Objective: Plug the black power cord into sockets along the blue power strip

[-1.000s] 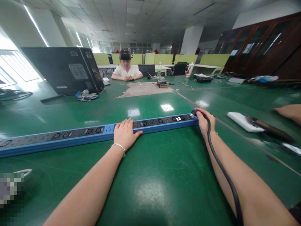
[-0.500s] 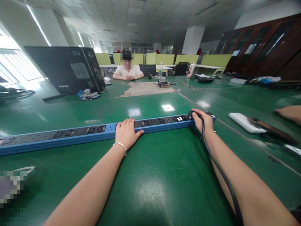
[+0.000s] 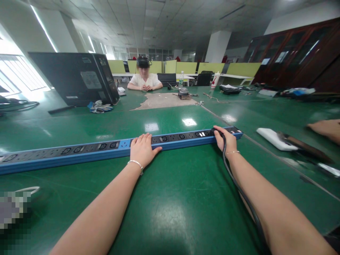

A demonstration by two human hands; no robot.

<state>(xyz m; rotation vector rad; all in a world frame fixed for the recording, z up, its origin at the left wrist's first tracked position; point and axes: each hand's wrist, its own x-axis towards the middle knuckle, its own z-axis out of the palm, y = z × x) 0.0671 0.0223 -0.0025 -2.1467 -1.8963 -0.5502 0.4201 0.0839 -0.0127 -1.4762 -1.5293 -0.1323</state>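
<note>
A long blue and black power strip (image 3: 90, 158) lies across the green table, its row of sockets facing up. My left hand (image 3: 143, 148) grips it near the middle, fingers over the top to the far edge and thumb along the near side. Close to the strip's right end, my right hand (image 3: 224, 139) is closed around a black plug (image 3: 213, 131) at a socket. The fingers cover most of the plug, so how deep it sits cannot be seen. From it a black cable (image 3: 236, 177) runs down along my right forearm.
A black computer case (image 3: 71, 78) stands at the back left, with gloves (image 3: 99, 107) beside it. Across the table (image 3: 170, 198) sits a person (image 3: 145, 79). At right are a white object (image 3: 276, 139) and another person's hand (image 3: 325, 128).
My right hand and the plug have shifted slightly left, and the strip's right end has moved a little left too. My left hand keeps its place.
</note>
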